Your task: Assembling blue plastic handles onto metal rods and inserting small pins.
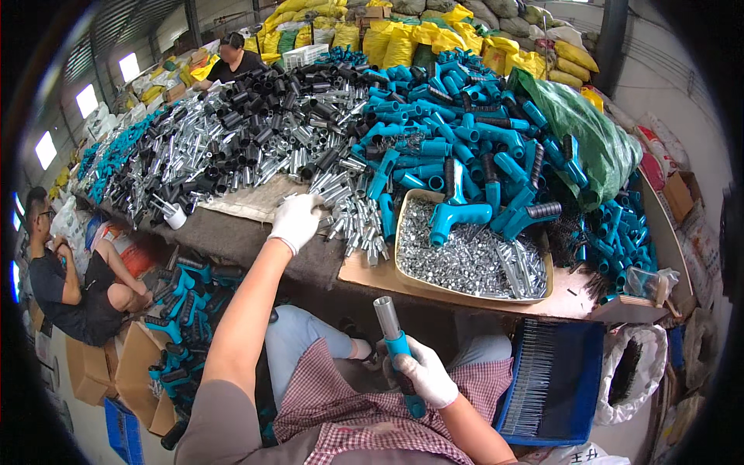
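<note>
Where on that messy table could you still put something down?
Bare spots are few: the grey cloth strip along the near edge, beside the left hand, and the cardboard corner between the metal tubes and the tray of small metal bits. Farther back, tubes and teal handles cover everything. The right hand holds a handle over the lap.

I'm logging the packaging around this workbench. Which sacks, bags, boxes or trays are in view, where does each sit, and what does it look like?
Yellow sacks: stacked along the far wall, bulging.
Green plastic bag: right of the blue handle pile, translucent, crumpled.
Cardboard boxes: floor at left, brown, open.
Blue tray: lower right, rectangular, holding thin metal pins.
White woven bag: right of that tray, open, dark contents.
</note>
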Available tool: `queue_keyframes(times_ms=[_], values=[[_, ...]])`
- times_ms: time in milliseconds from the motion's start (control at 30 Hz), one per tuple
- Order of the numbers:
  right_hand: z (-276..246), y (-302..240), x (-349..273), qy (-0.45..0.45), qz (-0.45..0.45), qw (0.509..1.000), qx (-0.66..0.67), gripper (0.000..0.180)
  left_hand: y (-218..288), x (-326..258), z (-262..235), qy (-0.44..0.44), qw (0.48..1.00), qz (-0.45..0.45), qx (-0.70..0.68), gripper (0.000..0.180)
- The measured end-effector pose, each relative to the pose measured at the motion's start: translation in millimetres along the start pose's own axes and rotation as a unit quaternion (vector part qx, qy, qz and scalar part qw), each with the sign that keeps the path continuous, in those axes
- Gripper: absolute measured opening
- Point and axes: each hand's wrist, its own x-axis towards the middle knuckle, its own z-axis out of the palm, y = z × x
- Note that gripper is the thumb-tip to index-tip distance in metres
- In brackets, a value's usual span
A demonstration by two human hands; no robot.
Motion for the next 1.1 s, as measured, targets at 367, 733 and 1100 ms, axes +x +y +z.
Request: queue_keyframes(times_ms=[367, 733, 1100], values=[[16, 6, -5, 0.011, -0.014, 0.993, -0.119, 0.053, 40, -28, 21, -0.098, 0.989, -0.069, 0.087, 0.027], [9, 13, 6, 0.116, -0.160, 0.865, -0.461, 0.055, 96, -157, -61, -0.067, 0.926, -0.129, -0.349, 0.015], [21, 2, -10, 0.165, -0.185, 0.737, -0.628, 0.056, 111, -176, -71, -0.082, 0.946, -0.115, -0.291, 0.015]])
